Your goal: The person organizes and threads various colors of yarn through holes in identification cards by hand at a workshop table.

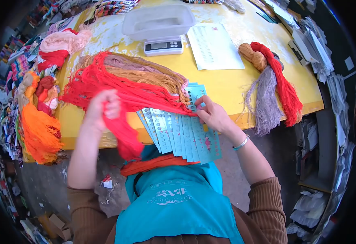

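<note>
My left hand (104, 107) is a closed fist around a bundle of red embroidery thread (125, 138), whose loose length hangs over the table's front edge. My right hand (213, 116) pinches at the narrow end of the red strands, right over the punched holes of a light-blue card (198, 91). Several such cards (182, 134) lie fanned out beneath, sticking out past the table edge. Behind the red strands, ochre thread (145, 79) and mauve thread (129, 63) spread to the left from the same card. An orange-red hank (157, 162) rests across my lap.
A digital scale (163, 46) carries a clear plastic tub (157, 22). Beside it lies a printed sheet (214, 46). Red, grey and tan hanks (275, 81) lie at the right, with orange thread (39, 130) and pink thread (64, 42) at the left. Shelves of papers (316, 53) stand right.
</note>
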A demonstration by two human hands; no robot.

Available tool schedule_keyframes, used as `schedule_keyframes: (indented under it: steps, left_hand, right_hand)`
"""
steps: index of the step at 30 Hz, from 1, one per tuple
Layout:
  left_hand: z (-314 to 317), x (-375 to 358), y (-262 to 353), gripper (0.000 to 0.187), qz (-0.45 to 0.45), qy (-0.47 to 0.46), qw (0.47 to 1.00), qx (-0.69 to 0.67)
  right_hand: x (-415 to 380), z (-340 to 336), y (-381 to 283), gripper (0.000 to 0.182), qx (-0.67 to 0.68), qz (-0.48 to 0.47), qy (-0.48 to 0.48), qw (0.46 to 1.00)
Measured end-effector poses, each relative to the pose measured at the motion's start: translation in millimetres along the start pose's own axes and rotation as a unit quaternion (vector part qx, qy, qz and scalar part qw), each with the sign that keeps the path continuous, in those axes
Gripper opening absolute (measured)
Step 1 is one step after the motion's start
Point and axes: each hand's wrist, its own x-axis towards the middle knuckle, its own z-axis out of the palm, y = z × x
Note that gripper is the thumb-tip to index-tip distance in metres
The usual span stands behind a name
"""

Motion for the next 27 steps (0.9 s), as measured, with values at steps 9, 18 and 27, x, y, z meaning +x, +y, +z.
schedule_keyframes:
  steps: [9,18,27]
  left_hand:
    - [-88,-8,132,0.017,0.268,0.231,0.933,0.057]
    - [11,-89,62,0.051,0.448,0.199,0.756,0.434]
    - [41,-168,36,0.062,0.440,0.259,0.472,0.719]
  right_hand:
    - [-8,16,-8,0.042,-0.132,-0.037,0.063,0.989]
    - [-1,21,-35,0.042,-0.281,-0.111,0.191,0.934]
    - [9,148,-251,0.066,0.245,-0.432,-0.232,0.836]
